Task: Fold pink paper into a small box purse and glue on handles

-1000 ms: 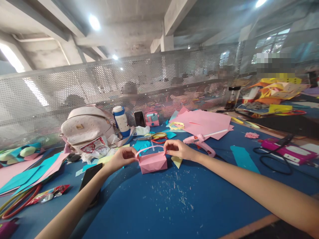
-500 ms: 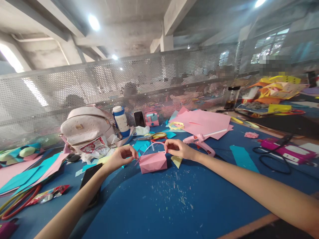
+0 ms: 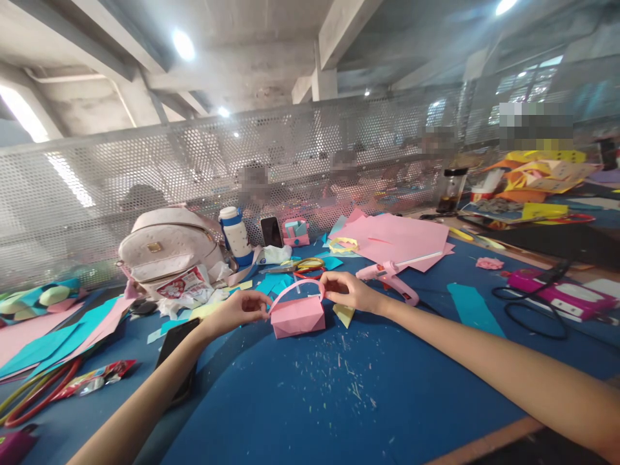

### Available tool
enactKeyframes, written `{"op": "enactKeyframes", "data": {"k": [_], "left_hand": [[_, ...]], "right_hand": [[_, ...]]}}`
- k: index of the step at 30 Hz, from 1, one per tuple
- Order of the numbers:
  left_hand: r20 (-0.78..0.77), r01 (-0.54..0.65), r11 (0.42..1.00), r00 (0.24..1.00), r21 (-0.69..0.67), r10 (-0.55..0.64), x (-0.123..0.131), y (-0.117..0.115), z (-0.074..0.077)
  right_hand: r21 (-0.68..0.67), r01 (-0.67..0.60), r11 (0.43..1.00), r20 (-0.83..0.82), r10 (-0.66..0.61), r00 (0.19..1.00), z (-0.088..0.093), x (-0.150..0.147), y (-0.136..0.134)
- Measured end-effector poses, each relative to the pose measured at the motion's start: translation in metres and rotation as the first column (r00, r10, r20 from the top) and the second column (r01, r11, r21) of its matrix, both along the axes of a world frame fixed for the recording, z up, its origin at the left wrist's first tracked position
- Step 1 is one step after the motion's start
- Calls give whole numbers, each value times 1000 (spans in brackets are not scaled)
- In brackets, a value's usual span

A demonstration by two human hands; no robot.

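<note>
A small pink paper handbag (image 3: pixel 299 318), folded like a box, stands on the blue table top in front of me. A narrow pink paper strip (image 3: pixel 296 283) arches over it as a handle. At the bag's left end, my left hand (image 3: pixel 246 306) is closed, its thumb and fingertips pinching the strip's lower end against the side. My right hand (image 3: pixel 351 290) pinches the strip's other end at the top right corner. The fingertips partly hide both ends, so I cannot tell whether they are stuck down. A yellow paper scrap (image 3: pixel 343 315) lies just below my right hand.
A pink glue gun (image 3: pixel 390 278) lies right of my hand, before pink paper sheets (image 3: pixel 392 236). Scissors (image 3: pixel 305 265), a bottle (image 3: pixel 236 239) and a pale backpack (image 3: pixel 169 248) stand or lie behind. A dark phone (image 3: pixel 179 349) lies beneath my left forearm; paper shreds litter the front.
My left fingers have shifted slightly, bringing the strip's left end against the bag's side. The arch now looks broader and turned more towards me. My right hand has stayed in place.
</note>
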State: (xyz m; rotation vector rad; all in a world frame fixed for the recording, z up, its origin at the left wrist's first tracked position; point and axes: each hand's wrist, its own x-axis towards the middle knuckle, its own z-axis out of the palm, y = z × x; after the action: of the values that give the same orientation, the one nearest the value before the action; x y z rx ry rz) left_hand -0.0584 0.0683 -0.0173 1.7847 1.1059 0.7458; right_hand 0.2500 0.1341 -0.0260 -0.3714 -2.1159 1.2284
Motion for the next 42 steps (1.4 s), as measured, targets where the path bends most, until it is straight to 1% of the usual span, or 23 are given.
{"op": "enactKeyframes", "data": {"k": [5,12,16,23,30,35,42], "left_hand": [[-8,33,999,999,-33,-33,1,-1,1],[-26,2,998,1000,-61,-4,-5,-1,4],[0,21,998,1000,-60,-21,-6,-2,7],[47,31,1000,998,4,-31,0,-5,7],[114,11,996,993,88,-21,6,-5,7],[144,10,994,989,113,-26,8,-8,9],[177,-23,989,984,143,-3,8,-7,8]], "right_hand": [[6,7,1000,14,-7,1000,0,1,-1],[26,19,999,23,-20,1000,2,2,0],[38,12,999,32,-14,999,2,3,0],[59,13,998,67,-17,998,2,2,-2],[77,50,996,71,-55,996,-1,0,-2],[75,69,995,51,-73,996,-1,-1,-3],[85,112,990,23,-114,993,1,-2,-7]]}}
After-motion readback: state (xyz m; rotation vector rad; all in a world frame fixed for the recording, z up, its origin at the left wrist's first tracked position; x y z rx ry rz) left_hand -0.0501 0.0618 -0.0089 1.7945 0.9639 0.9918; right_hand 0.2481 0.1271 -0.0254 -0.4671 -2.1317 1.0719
